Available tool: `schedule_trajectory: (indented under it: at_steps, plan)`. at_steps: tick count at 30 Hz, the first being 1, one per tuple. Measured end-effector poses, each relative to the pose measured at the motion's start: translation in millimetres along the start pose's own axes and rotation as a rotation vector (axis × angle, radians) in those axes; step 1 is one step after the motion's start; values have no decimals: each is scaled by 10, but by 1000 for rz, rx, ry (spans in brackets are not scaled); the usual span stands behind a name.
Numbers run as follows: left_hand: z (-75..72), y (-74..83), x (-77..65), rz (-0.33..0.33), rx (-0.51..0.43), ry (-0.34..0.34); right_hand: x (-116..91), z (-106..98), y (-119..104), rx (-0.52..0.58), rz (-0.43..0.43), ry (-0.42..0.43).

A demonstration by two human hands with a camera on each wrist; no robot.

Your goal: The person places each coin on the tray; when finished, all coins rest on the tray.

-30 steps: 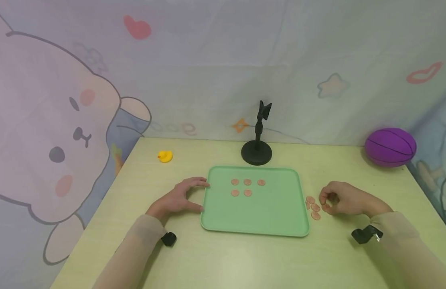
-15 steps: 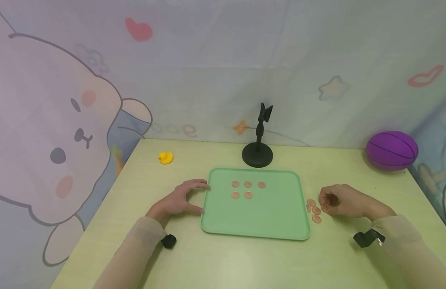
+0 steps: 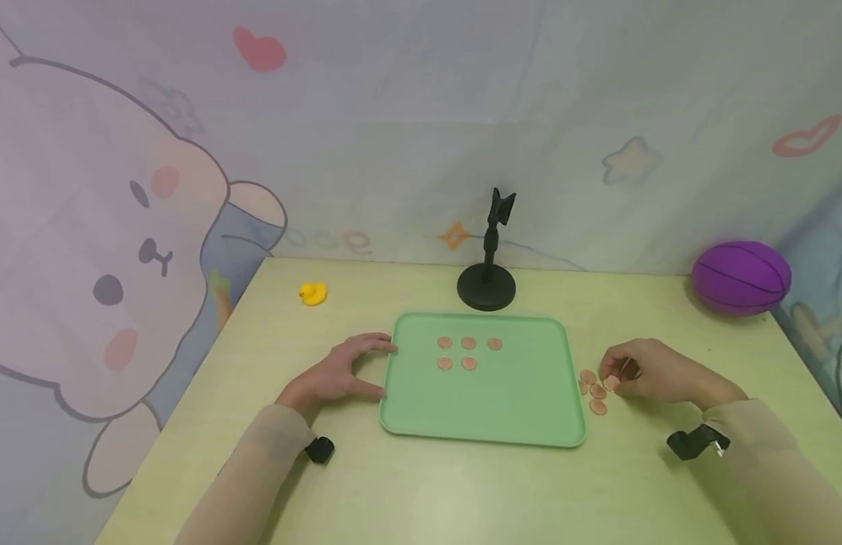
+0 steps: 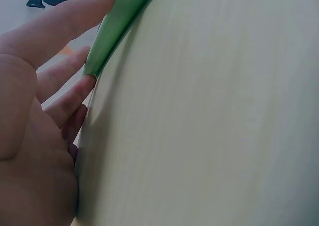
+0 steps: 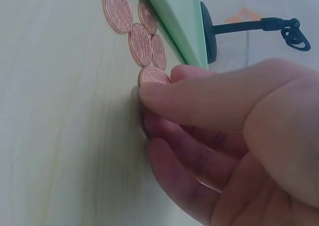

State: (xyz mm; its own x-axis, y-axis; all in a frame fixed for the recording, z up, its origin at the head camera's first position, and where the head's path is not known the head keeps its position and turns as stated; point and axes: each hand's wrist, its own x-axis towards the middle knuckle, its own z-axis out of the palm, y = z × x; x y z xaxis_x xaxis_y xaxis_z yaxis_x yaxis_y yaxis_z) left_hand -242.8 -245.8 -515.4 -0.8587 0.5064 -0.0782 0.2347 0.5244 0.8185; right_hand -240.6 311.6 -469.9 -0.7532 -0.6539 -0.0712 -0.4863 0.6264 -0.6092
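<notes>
My right hand (image 3: pixel 656 372) pinches a copper coin (image 5: pixel 154 75) between thumb and fingers, just right of the tray. In the right wrist view the thumb covers part of this coin, and a thin dark edge shows below it among the fingertips; I cannot tell what it is. Beside the hand several loose copper coins (image 3: pixel 597 392) lie close together on the table. My left hand (image 3: pixel 335 372) rests against the left rim of the green tray (image 3: pixel 516 405), thumb and fingers spread along it. Inside the tray several coins (image 3: pixel 468 344) lie in two rows, near its far side.
Behind the tray stands a black stand (image 3: pixel 486 286) with a round base. A yellow rubber duck (image 3: pixel 313 294) sits at the back left of the table (image 3: pixel 421 492). At the back right is a purple ball (image 3: pixel 741 278), near the printed cloth (image 3: pixel 394 136).
Between the right fingers the coin has come up from the table and now shows tilted. The left hand, the tray and the coins in it have stayed put.
</notes>
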Motion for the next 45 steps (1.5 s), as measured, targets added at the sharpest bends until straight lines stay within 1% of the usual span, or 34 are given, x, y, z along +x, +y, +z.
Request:
schedule_trajectory:
  at_steps: [5, 8, 16, 25, 33, 45]
  plan:
    - [20, -16, 0, -19, -18, -4, -29, 35, 31, 50, -9, 12]
    - [26, -11, -5, -23, -29, -3, -39, 45, 40, 55, -11, 21]
    - [10, 42, -17, -11, -16, -2, -49, 27, 9, 74, 51, 6]
    - [0, 30, 10, -15, -37, 1, -41, 15, 18, 55, 62, 10]
    - [-1, 18, 0, -25, -45, 4, -63, 28, 8, 54, 78, 22]
    - [-4, 40, 9, -22, -43, 1, -43, 34, 18, 21, 33, 88]
